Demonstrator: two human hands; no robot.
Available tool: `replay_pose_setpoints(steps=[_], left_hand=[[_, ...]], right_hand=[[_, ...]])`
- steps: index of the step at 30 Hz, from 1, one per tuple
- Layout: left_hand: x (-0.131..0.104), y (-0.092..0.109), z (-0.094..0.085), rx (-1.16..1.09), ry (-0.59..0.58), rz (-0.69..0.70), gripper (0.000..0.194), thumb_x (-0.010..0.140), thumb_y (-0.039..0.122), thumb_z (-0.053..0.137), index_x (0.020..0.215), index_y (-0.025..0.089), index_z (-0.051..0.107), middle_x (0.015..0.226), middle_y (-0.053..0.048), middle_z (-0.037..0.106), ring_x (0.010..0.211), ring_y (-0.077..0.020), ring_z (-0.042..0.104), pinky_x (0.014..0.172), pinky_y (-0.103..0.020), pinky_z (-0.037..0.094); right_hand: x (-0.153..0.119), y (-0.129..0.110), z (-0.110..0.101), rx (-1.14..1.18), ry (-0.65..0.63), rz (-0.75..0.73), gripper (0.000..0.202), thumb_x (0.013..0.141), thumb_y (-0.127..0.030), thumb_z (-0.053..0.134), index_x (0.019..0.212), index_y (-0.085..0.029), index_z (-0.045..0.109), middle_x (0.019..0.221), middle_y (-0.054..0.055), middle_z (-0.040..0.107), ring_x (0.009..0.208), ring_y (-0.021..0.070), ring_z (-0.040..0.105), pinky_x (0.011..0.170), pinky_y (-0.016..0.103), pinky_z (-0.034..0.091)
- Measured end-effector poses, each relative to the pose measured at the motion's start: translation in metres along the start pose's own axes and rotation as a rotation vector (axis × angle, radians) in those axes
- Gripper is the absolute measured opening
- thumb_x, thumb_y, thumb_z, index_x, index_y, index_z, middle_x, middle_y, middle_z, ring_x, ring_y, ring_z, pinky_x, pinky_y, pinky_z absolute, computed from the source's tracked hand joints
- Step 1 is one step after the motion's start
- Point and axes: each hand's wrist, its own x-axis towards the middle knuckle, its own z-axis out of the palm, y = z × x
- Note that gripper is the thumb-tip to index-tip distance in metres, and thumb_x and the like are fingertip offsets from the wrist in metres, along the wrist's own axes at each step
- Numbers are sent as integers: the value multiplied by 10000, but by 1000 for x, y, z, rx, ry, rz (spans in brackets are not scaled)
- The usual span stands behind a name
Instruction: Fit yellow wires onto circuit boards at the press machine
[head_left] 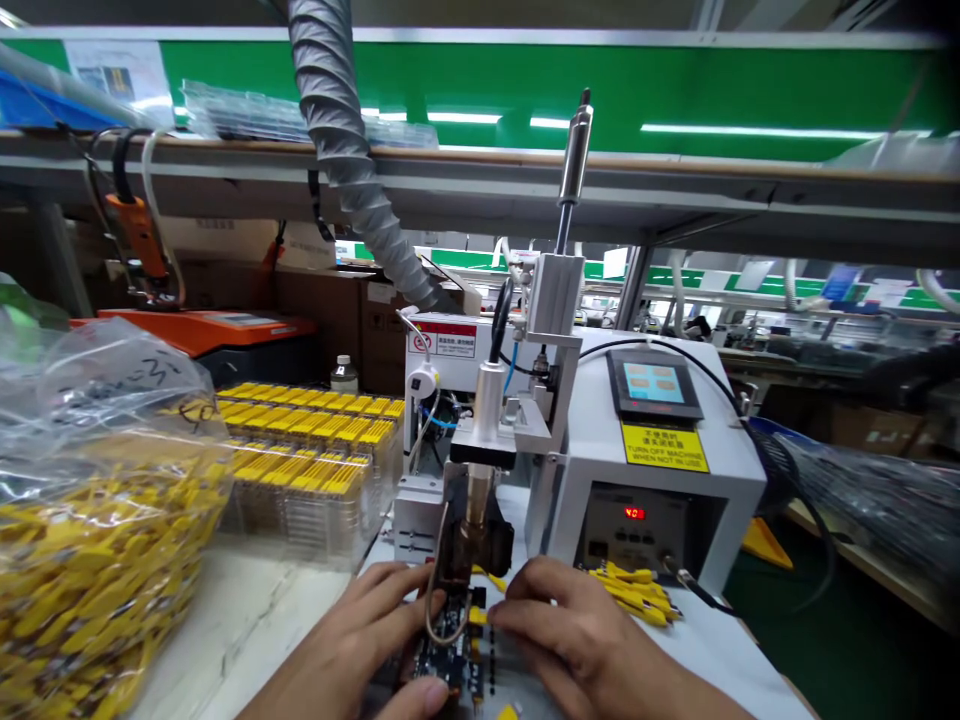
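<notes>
A dark circuit board [444,650] sits under the tip of a bench soldering machine [478,500]. My left hand [360,645] is closed around the board's left side, fingers along its far part and thumb at the near end. A curved metal tube [442,630] loops down over the board. At the board's right edge is a small yellow part [478,616], with dark pins below it. My right hand [577,630] is beside that part, its fingers bent together and the fingertips close to it. What these fingers pinch, if anything, is hidden.
Loose yellow pieces [637,595] lie right of my right hand. A control box [660,450] with a touchscreen stands behind. At left are a plastic bag [97,540] of yellow pieces and clear trays [307,500] of them. A grey duct [337,130] hangs above.
</notes>
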Motion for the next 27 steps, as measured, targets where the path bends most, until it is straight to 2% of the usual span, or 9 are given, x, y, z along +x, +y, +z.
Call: replay_pose_setpoints(steps=[7, 12, 15, 18, 23, 27], left_hand=[[1, 1, -1, -7, -7, 4, 435, 911, 396, 608, 1344, 356, 597, 1353, -35, 642, 1219, -309, 596, 1024, -455, 510], [3, 0, 1, -20, -2, -14, 528, 871, 387, 654, 1387, 342, 553, 1343, -43, 650, 1191, -313, 620, 1015, -443, 524], [7, 0, -1, -32, 8, 16, 482, 862, 373, 672, 1337, 340, 596, 1317, -43, 666, 1159, -298, 642, 992, -401, 544], [9, 1, -3, -42, 19, 20, 450, 872, 378, 658, 1319, 345, 611, 1315, -41, 666, 1154, -295, 642, 985, -395, 548], [7, 2, -5, -47, -31, -1, 435, 871, 396, 656, 1302, 343, 629, 1299, -48, 673, 1151, -298, 643, 999, -406, 537], [6, 1, -3, -40, 2, 11, 459, 882, 401, 652, 1335, 347, 600, 1325, -50, 657, 1167, -299, 635, 996, -404, 541]], right_hand=[[3, -3, -1, -69, 11, -70, 346, 929, -149, 438, 1084, -136, 747, 858, 159, 650, 760, 252, 628, 622, 345, 545], [4, -3, -1, -72, 9, -63, 326, 943, -155, 446, 1086, -158, 739, 862, 145, 643, 770, 245, 624, 639, 334, 550], [4, -3, 0, -59, 5, -46, 321, 944, -153, 450, 1092, -165, 735, 882, 145, 640, 793, 246, 624, 663, 336, 554], [2, -3, 0, -65, -5, -38, 302, 934, -147, 471, 1084, -165, 732, 892, 142, 634, 807, 250, 619, 674, 342, 555], [3, -2, -1, -83, -23, -37, 287, 894, -111, 510, 1074, -172, 725, 887, 123, 630, 795, 239, 610, 664, 325, 545], [3, -3, -2, -90, -11, -44, 309, 873, -82, 491, 1050, -170, 728, 864, 118, 620, 775, 233, 607, 642, 316, 534]])
